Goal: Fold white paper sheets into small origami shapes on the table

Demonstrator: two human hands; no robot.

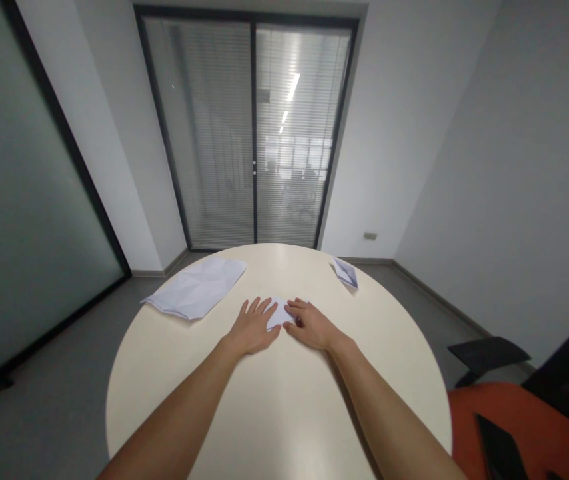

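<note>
Small folded paper [277, 316] flat between left hand [253, 329] and right hand [314, 325]

Paper: on the tabletop [284, 407], beyond its middle toward the far edge. White, lying flat; a blunt peak points away from the person. Both side edges run under fingers, so long axis cannot be told.

Key relation: paper lies directly inward of both sets of fingers, to the right of the left hand's and to the left of the right hand's. Neither hand is clearly nearer; each touches its own side. Thumbs come in along the near edge, tips close together but apart.

Left fingers: open, spread and flat, index and thumb over the paper's left side. Right fingers: also open, slightly bent and closer together, tips on the right side, thumb apart from index. No pinch visible in either; both appear to press down (judgement).

Outward: large creased sheet [197, 288] beyond the left hand, to its left, reaching the tabletop's edge. Folded paper piece [346, 273] near the far right edge, well apart from the right hand. Red-seated chair [524, 427] off to the right, beside the tabletop
</note>
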